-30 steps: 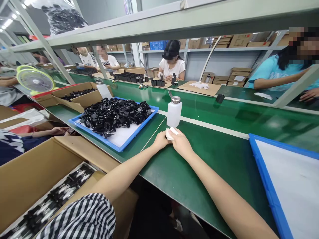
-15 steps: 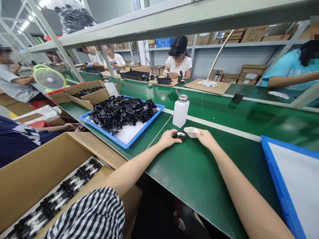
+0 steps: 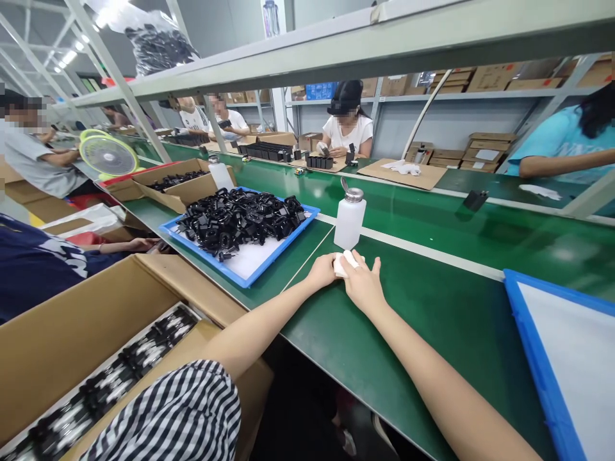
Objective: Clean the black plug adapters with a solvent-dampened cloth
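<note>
The 2 hands are together just on the near side of the white bottle (image 3: 350, 223), which stands upright with its cap flipped open on the green tabletop (image 3: 427, 294). The right hand (image 3: 366, 287) is clamped on a white cloth (image 3: 339, 266), its fingers over the top; the left hand (image 3: 321, 274) meets the cloth's left side, though what it grips underneath seems hidden, so I cannot tell. Left of the bottle, a blue tray (image 3: 248, 282) carries heaped black parts (image 3: 240, 221); well to the bottle's right lies another blue-rimmed tray (image 3: 531, 358).
</note>
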The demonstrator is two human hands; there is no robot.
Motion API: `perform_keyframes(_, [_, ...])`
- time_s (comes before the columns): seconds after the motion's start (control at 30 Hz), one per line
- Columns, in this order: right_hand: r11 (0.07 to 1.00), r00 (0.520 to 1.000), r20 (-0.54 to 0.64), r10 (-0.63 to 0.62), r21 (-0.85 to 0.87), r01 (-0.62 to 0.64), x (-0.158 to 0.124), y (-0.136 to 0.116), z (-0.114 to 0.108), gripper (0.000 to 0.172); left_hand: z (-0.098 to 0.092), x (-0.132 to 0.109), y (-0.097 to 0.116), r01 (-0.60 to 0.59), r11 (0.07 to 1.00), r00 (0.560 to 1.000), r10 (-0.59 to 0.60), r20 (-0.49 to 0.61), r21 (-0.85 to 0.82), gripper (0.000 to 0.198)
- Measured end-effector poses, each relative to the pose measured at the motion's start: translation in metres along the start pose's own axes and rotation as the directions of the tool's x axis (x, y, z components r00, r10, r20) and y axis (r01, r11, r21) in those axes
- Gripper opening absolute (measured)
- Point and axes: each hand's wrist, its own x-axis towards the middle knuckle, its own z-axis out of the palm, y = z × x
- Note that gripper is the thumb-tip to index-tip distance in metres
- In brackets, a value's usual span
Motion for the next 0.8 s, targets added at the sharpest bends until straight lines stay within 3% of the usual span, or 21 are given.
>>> perform_keyframes(0.07, [0.988, 0.998, 0.024, -0.057, 0.149, 0.052, 0.003, 0.004, -0.003, 0.04, 0.0, 0.0, 0.0, -0.009, 1.0, 1.0, 0.009, -0.002, -0.001, 0.014])
perform_keyframes(0.13, [0.919, 1.0, 0.015, -0.023, 0.395, 0.015, 0.009, 0.013, -0.006, 0.033, 0.0, -0.001, -0.001, -0.005, 1.0, 1.0, 0.005, 0.004, -0.013, 0.018])
perform_keyframes(0.2, [0.75, 0.984, -0.01, 0.177, 0.649, -0.129, 0.014, 0.028, -0.008, 0.023, 0.001, -0.002, -0.002, 0.014, 0.999, 1.0, -0.014, 0.014, -0.037, 0.029])
perform_keyframes(0.23, [0.66, 0.949, -0.013, 0.315, 0.722, -0.209, 0.016, 0.037, -0.01, 0.021, 0.001, -0.002, -0.003, 0.025, 0.999, 1.0, -0.024, 0.017, -0.046, 0.033])
perform_keyframes(0.27, [0.598, 0.898, -0.014, 0.44, 0.75, -0.282, 0.016, 0.048, -0.012, 0.022, 0.002, -0.002, -0.004, 0.032, 0.998, 0.999, -0.031, 0.018, -0.049, 0.036])
perform_keyframes(0.33, [0.577, 0.809, -0.027, 0.587, 0.715, -0.395, 0.015, 0.067, -0.016, 0.025, 0.001, -0.001, -0.004, 0.03, 0.999, 0.999, -0.029, 0.02, -0.036, 0.038])
perform_keyframes(0.4, [0.64, 0.774, -0.053, 0.631, 0.599, -0.481, 0.01, 0.082, -0.021, 0.028, 0.0, -0.001, -0.001, 0.021, 1.0, 0.999, -0.021, 0.028, -0.017, 0.044])
perform_keyframes(0.5, [0.7, 0.737, -0.104, 0.667, 0.427, -0.573, 0.003, 0.091, -0.026, 0.047, 0.0, -0.018, 0.012, 0.082, 0.996, 0.996, -0.083, -0.026, -0.025, 0.059])
perform_keyframes(0.6, [0.696, 0.695, -0.167, 0.7, 0.377, -0.611, 0.0, 0.089, -0.03, 0.051, 0.004, -0.076, 0.025, 0.147, 0.988, 0.962, -0.152, -0.226, -0.042, 0.046])
perform_keyframes(0.7, [0.69, 0.686, -0.188, 0.703, 0.415, -0.594, -0.004, 0.082, -0.032, 0.047, 0.012, -0.168, 0.023, 0.104, 0.993, 0.957, -0.086, -0.276, 0.051, 0.016])
perform_keyframes(0.73, [0.691, 0.691, -0.185, 0.699, 0.423, -0.586, -0.007, 0.078, -0.032, 0.046, 0.015, -0.2, 0.019, 0.142, 0.983, 0.955, -0.105, -0.278, 0.115, 0.014])
perform_keyframes(0.8, [0.694, 0.706, -0.172, 0.687, 0.441, -0.569, -0.014, 0.069, -0.031, 0.044, 0.02, -0.257, 0.009, 0.363, 0.91, 0.897, -0.284, -0.339, 0.198, 0.017])
